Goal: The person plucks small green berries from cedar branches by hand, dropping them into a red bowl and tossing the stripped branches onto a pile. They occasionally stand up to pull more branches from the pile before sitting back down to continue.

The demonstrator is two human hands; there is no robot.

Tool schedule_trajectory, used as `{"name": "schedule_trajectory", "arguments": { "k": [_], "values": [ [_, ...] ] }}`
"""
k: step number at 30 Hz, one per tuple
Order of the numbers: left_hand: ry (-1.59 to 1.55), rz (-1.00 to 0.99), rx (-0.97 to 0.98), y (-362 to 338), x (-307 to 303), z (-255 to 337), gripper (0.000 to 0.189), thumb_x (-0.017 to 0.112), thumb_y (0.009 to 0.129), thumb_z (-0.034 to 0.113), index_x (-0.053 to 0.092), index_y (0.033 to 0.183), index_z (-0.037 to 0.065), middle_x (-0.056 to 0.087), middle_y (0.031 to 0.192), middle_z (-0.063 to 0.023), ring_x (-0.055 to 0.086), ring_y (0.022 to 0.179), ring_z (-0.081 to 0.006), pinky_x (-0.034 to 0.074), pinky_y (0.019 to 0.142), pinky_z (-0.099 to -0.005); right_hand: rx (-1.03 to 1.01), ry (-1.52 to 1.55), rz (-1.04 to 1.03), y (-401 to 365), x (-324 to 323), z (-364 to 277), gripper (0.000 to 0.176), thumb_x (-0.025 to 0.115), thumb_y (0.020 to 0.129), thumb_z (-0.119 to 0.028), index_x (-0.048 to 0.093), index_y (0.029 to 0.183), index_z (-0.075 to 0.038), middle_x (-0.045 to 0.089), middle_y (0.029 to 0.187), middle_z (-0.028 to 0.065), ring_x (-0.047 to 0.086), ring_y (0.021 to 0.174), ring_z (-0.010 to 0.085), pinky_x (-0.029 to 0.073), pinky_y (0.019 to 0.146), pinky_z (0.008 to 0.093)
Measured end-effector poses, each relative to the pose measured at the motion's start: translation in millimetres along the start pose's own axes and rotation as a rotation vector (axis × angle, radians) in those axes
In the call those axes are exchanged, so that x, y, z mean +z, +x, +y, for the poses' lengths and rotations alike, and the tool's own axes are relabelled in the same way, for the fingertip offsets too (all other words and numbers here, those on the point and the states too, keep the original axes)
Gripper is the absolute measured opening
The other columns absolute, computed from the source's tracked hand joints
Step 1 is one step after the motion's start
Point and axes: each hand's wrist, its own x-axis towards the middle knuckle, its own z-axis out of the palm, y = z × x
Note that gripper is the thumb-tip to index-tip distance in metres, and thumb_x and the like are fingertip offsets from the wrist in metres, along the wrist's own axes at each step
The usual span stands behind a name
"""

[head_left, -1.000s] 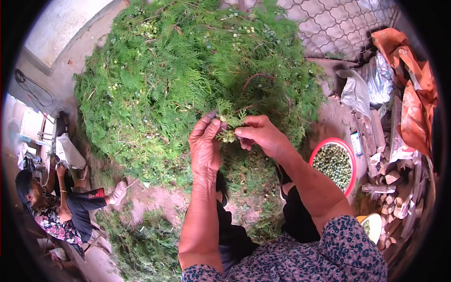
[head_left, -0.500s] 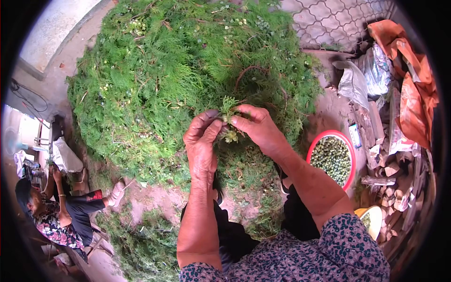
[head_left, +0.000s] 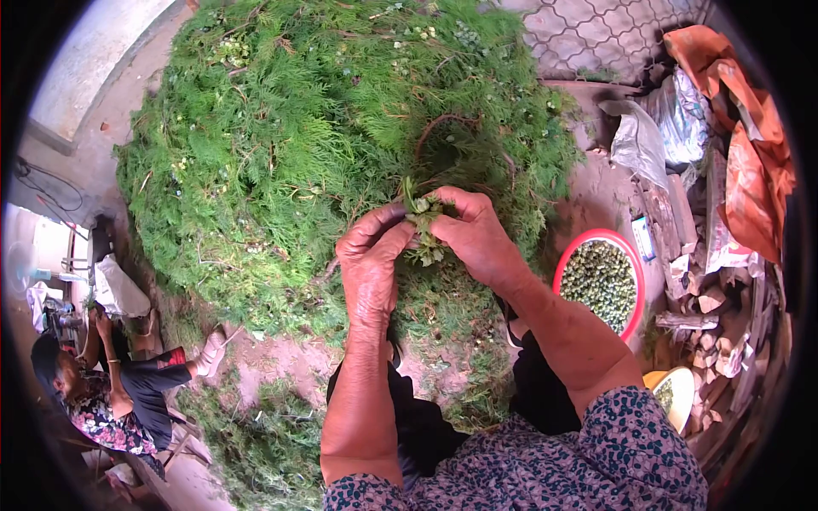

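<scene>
Between my two hands is a small conifer sprig [head_left: 423, 228] bearing pale green cones. My left hand [head_left: 371, 247] pinches it from the left with thumb and fingertips. From the right, my right hand [head_left: 473, 228] grips the same sprig between thumb and forefinger, and the fingertips of both hands nearly meet. Just beyond them spreads a big heap of green conifer branches [head_left: 281, 153]. To the right of my right forearm stands a red-rimmed basin [head_left: 599, 285] holding many small green cones.
A yellow bowl [head_left: 673, 396] sits by my right elbow. Firewood [head_left: 711, 341], a grey sack [head_left: 637, 140] and orange sheeting [head_left: 754, 170] line the right side. On the left sits another person [head_left: 111, 387], legs toward the heap. Loose clippings [head_left: 273, 451] cover the near floor.
The sprig has turned in my fingers, and more of its pale cones now show. My right hand has shifted slightly. The view has moved a little.
</scene>
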Motion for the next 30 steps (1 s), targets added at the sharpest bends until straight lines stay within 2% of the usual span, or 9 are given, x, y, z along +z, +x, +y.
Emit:
{"name": "schedule_trajectory", "arguments": {
  "k": [7,10,15,16,17,20,24,26,30],
  "values": [
    [-0.125,0.058,-0.07,2.5,1.1,-8.1,0.016,0.058,0.07,-0.006,0.062,0.086,-0.004,0.061,0.079,-0.0064,0.056,0.067,-0.0119,0.047,0.061,-0.0239,0.008,-0.069,0.023,0.8,-4.6,0.7,0.017,0.05,0.076,-0.002,0.059,0.09,0.003,0.058,0.072,-0.0007,0.049,0.061,0.0027,0.041,0.052,0.0195],
    [-0.24,-0.008,-0.123,7.1,-4.5,-11.8,0.014,0.056,0.073,0.0,0.06,0.086,-0.002,0.061,0.079,-0.0079,0.056,0.067,-0.0147,0.047,0.06,-0.0271,0.218,0.252,0.015,1.8,-5.1,0.5,0.014,0.054,0.079,-0.002,0.06,0.092,0.0,0.058,0.073,-0.0016,0.052,0.062,0.0038,0.043,0.054,0.0191],
    [-0.557,-0.041,-0.161,13.5,-17.0,3.4,0.018,0.059,0.078,0.019,0.056,0.086,0.002,0.061,0.086,-0.0112,0.056,0.07,-0.0196,0.045,0.059,-0.0316,0.171,-0.133,0.078,-0.9,1.3,-19.9,0.012,0.058,0.078,-0.004,0.06,0.088,0.002,0.059,0.071,0.0047,0.054,0.058,0.0091,0.045,0.05,0.024],
    [-0.562,0.003,-0.129,12.8,-14.5,7.2,0.016,0.063,0.077,0.016,0.06,0.085,0.003,0.061,0.08,-0.0079,0.054,0.064,-0.015,0.039,0.051,-0.0269,0.173,-0.133,0.076,-0.5,1.3,-15.0,0.012,0.058,0.078,-0.004,0.06,0.088,0.002,0.059,0.071,0.0047,0.054,0.058,0.0091,0.045,0.05,0.024],
    [-0.562,0.007,-0.131,13.3,-16.9,5.7,0.016,0.063,0.077,0.016,0.06,0.085,0.003,0.061,0.08,-0.0079,0.054,0.064,-0.015,0.039,0.051,-0.0269,-0.002,-0.228,0.082,0.7,1.2,-7.6,0.013,0.059,0.075,-0.003,0.059,0.087,0.003,0.058,0.073,0.0067,0.055,0.061,0.0126,0.046,0.053,0.0261],
    [-0.008,0.02,0.103,10.0,-12.9,5.5,0.01,0.064,0.076,0.007,0.063,0.086,0.004,0.056,0.067,-0.0006,0.038,0.047,-0.0054,0.025,0.039,-0.017,-0.213,-0.424,0.064,0.0,0.9,-3.6,0.018,0.062,0.07,-0.001,0.058,0.087,0.003,0.057,0.076,0.0107,0.057,0.066,0.0198,0.045,0.058,0.0298],
    [0.321,-0.036,0.185,10.6,-10.0,-7.3,0.02,0.067,0.075,0.008,0.064,0.095,0.002,0.058,0.069,0.0029,0.039,0.05,-0.0012,0.026,0.042,-0.016,-0.298,-0.606,0.035,1.0,-0.7,-1.0,0.021,0.063,0.067,-0.002,0.059,0.087,0.002,0.055,0.075,0.0143,0.057,0.069,0.0272,0.044,0.061,0.0328],
    [0.421,-0.175,0.389,16.8,-12.5,-12.3,0.02,0.067,0.076,0.008,0.064,0.095,0.001,0.059,0.07,0.0028,0.039,0.051,-0.0006,0.026,0.044,-0.0152,-0.312,-0.586,0.048,1.3,-1.0,-3.0,0.02,0.062,0.067,-0.002,0.059,0.087,0.002,0.055,0.074,0.0141,0.056,0.067,0.0247,0.044,0.059,0.0319],
    [0.383,-0.087,0.082,3.1,-2.3,6.8,0.016,0.066,0.077,0.008,0.064,0.091,0.001,0.061,0.076,-0.0017,0.051,0.065,-0.0063,0.041,0.06,-0.0181,-0.156,-0.457,0.026,-0.8,-2.8,-13.2,0.019,0.061,0.069,-0.003,0.059,0.086,0.003,0.056,0.07,0.0123,0.053,0.06,0.0164,0.043,0.055,0.0287]
  ]
}}
